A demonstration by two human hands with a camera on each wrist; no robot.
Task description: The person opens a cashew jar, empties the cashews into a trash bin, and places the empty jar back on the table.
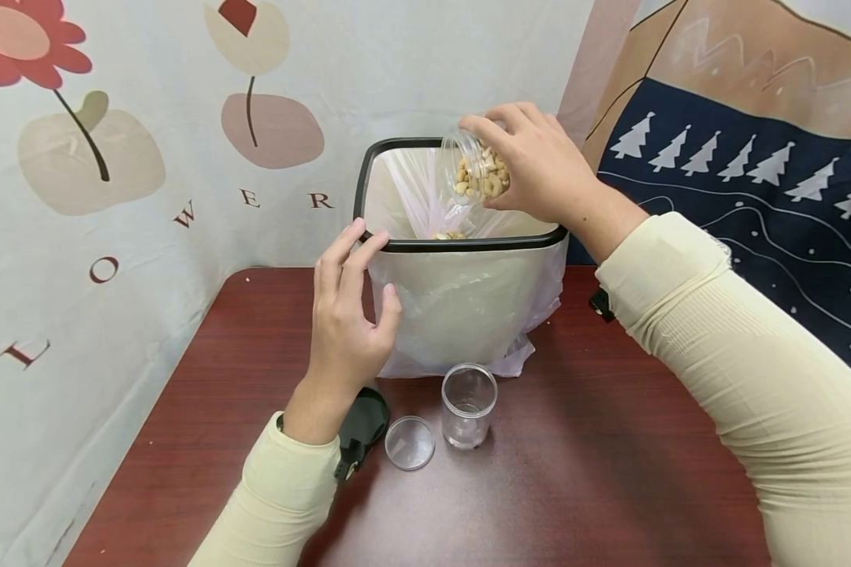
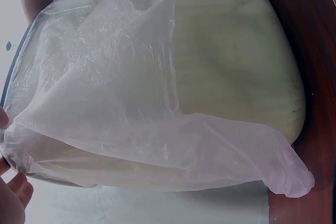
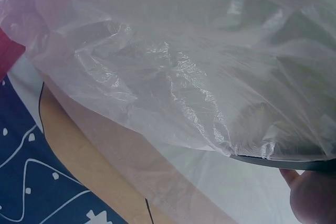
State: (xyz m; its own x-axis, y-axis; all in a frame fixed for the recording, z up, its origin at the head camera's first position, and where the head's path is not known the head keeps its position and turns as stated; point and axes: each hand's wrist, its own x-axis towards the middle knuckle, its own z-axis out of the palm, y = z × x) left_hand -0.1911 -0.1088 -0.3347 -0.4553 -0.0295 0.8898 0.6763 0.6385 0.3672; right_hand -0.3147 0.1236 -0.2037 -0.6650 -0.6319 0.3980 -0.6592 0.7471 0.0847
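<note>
My right hand (image 1: 539,169) grips a clear plastic jar (image 1: 459,150) of cashews (image 1: 495,177) from above. The jar lies tilted on its side, its mouth facing left, over the opening of a cream trash bin (image 1: 454,307) with a black rim. Inside the bin, a pale pink plastic bag (image 1: 413,193) is bunched, and some cashews (image 1: 448,235) show low behind the front rim. My left hand (image 1: 347,315) has its fingertips at the rim's front left corner, fingers spread. In the left wrist view, the bag (image 2: 105,82) hangs over the bin's outside near my fingers (image 2: 16,195).
In front of the bin, a lidless clear jar (image 1: 470,417) stands upright on the red-brown table (image 1: 574,472). Left of it lies a clear round lid (image 1: 410,443). Behind hang a printed light cloth (image 1: 411,71) and a navy cloth with white trees (image 1: 737,189).
</note>
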